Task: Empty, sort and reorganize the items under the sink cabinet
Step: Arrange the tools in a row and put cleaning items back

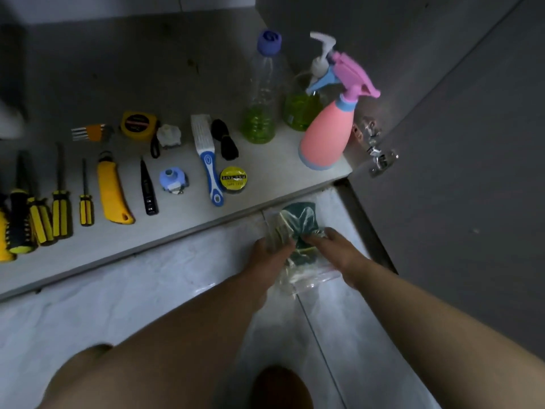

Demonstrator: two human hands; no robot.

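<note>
Two hands are down on the tiled floor, both working one clear plastic bag with something dark green bunched inside it. The left hand has its fingers curled over the bag's near left side, grasping it; the right hand pinches the crumpled plastic from the right, fingertips meeting the left hand's in the middle. The bag lies just in front of the cabinet shelf, by the foot of the open cabinet door. Up on the shelf, things stand in rows: at the right corner a pink spray bottle, behind it a pump bottle and a clear bottle, both holding green liquid. Further left lie a blue-handled brush, a yellow tape roll just beside its handle, a yellow tape measure, a yellow utility knife, and yellow-and-black screwdrivers side by side at the far left.
</note>
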